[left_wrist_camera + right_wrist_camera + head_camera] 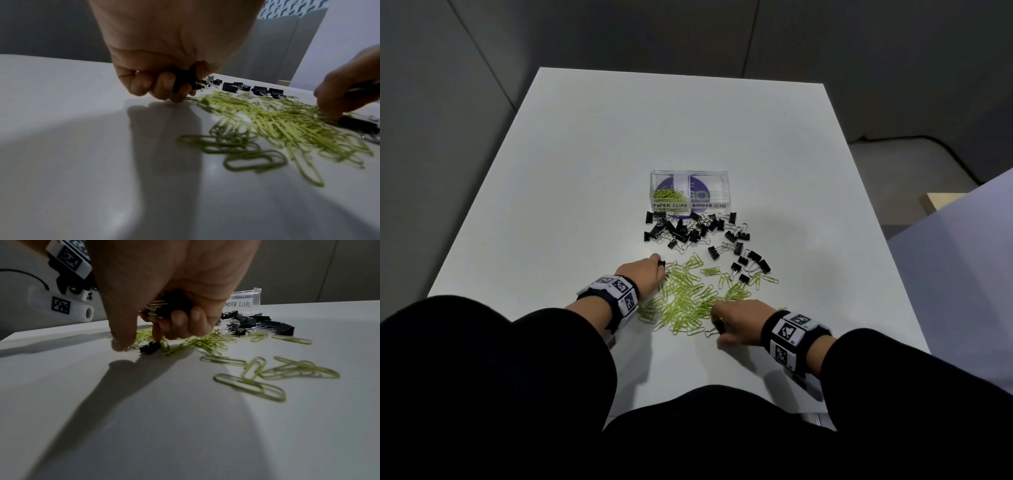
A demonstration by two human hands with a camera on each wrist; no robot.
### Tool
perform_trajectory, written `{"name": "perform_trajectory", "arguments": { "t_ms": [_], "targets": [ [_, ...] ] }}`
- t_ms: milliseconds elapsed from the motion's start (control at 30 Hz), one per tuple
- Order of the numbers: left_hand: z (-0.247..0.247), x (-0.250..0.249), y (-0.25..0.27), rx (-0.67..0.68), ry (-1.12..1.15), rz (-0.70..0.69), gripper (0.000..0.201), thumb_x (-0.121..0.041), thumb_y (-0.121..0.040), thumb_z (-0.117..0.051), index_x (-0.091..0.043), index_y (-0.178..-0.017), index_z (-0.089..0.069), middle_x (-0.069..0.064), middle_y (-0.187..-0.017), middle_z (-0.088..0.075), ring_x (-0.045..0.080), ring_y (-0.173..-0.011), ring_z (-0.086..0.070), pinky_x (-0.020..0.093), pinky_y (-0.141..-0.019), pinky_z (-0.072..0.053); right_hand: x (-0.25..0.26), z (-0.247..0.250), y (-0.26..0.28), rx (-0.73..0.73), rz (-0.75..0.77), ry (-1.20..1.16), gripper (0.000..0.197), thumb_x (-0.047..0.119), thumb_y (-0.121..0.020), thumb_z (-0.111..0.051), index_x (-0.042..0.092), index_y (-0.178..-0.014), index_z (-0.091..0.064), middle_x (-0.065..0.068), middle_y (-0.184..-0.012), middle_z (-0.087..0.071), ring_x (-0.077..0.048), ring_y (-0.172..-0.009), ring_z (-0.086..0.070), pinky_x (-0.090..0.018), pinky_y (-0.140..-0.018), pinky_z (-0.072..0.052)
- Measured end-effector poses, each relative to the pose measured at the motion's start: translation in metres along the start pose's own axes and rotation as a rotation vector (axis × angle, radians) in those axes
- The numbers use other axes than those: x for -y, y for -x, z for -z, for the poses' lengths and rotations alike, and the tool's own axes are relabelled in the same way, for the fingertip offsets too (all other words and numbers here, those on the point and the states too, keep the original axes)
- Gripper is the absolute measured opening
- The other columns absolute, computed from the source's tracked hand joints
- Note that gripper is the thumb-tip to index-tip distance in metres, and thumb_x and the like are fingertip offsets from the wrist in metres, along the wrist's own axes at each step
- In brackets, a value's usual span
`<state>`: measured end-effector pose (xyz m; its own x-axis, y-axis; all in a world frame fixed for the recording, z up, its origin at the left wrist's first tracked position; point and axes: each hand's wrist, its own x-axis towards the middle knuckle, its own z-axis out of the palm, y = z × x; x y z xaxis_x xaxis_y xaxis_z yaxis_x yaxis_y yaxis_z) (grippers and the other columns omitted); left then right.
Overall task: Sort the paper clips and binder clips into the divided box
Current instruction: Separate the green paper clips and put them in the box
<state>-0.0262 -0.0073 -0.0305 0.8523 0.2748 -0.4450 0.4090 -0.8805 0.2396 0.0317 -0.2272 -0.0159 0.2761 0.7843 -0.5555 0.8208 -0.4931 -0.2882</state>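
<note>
A clear divided box [689,205] stands mid-table, labelled PAPER CLIPS on the left and BINDER CLIPS on the right; green paper clips [669,196] lie in its left half. Black binder clips [688,229] are scattered in front of it. A pile of green paper clips [688,298] lies nearer me. My left hand [645,274] grips black binder clips [185,81] in curled fingers at the pile's left edge. My right hand [736,323] holds several binder clips [170,308] in its palm, its thumb and forefinger down at another binder clip [150,348] on the table.
The white table [585,171] has bare surface to the left, right and behind the box. More binder clips [750,260] lie to the right of the paper clip pile. A lower white surface [962,257] sits beyond the table's right edge.
</note>
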Motion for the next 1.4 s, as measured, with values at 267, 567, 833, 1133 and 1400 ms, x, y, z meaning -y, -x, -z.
{"name": "perform_trajectory", "arguments": {
  "t_ms": [267, 567, 833, 1133, 1400],
  "targets": [
    [-0.020, -0.031, 0.010, 0.092, 0.054, -0.162, 0.029, -0.032, -0.099, -0.026, -0.012, -0.098, -0.047, 0.001, -0.082, -0.054, 0.020, -0.073, -0.051, 0.033, -0.069, -0.046, -0.004, 0.004, -0.001, -0.075, 0.040, 0.049, 0.020, 0.024, -0.090, -0.044, 0.007, -0.099, -0.049, -0.012, -0.093, -0.062, -0.024, -0.071, -0.048, -0.031, -0.063, -0.038],
    [0.036, -0.009, -0.023, 0.026, 0.134, -0.066, 0.025, -0.026, -0.099, -0.034, -0.008, -0.096, -0.051, 0.004, -0.081, -0.055, 0.022, -0.076, -0.053, 0.033, -0.072, -0.048, -0.039, 0.067, -0.038, -0.229, -0.265, -0.174, 0.010, 0.014, -0.091, -0.041, 0.006, -0.092, -0.047, -0.010, -0.081, -0.052, -0.024, -0.073, -0.047, -0.030, -0.062, -0.036],
    [0.063, 0.007, -0.058, -0.034, 0.150, -0.097, 0.028, -0.017, -0.099, -0.041, -0.003, -0.114, -0.059, 0.015, -0.116, -0.063, 0.030, -0.104, -0.059, 0.036, -0.089, -0.045, -0.053, 0.089, -0.089, -0.341, -0.283, -0.236, 0.025, 0.006, -0.092, -0.045, 0.005, -0.114, -0.054, -0.018, -0.117, -0.052, -0.033, -0.102, -0.055, -0.033, -0.081, -0.041],
    [0.067, -0.016, -0.087, -0.157, 0.133, -0.201, 0.029, -0.023, -0.098, -0.043, -0.012, -0.121, -0.056, 0.008, -0.118, -0.055, 0.027, -0.105, -0.056, 0.035, -0.087, -0.046, -0.050, 0.101, -0.113, -0.427, -0.132, -0.434, 0.039, 0.007, -0.085, -0.059, 0.007, -0.124, -0.053, -0.014, -0.126, -0.051, -0.025, -0.120, -0.047, -0.026, -0.102, -0.034],
    [0.067, -0.016, -0.079, -0.276, -0.031, -0.329, 0.039, -0.018, -0.094, -0.048, -0.018, -0.134, -0.049, 0.005, -0.125, -0.058, 0.024, -0.110, -0.057, 0.034, -0.086, -0.050, -0.077, 0.100, -0.081, -0.437, -0.205, -0.264, 0.023, 0.011, -0.091, -0.052, 0.012, -0.112, -0.060, -0.006, -0.115, -0.060, -0.024, -0.106, -0.056, -0.032, -0.085, -0.045]
  ]
}}
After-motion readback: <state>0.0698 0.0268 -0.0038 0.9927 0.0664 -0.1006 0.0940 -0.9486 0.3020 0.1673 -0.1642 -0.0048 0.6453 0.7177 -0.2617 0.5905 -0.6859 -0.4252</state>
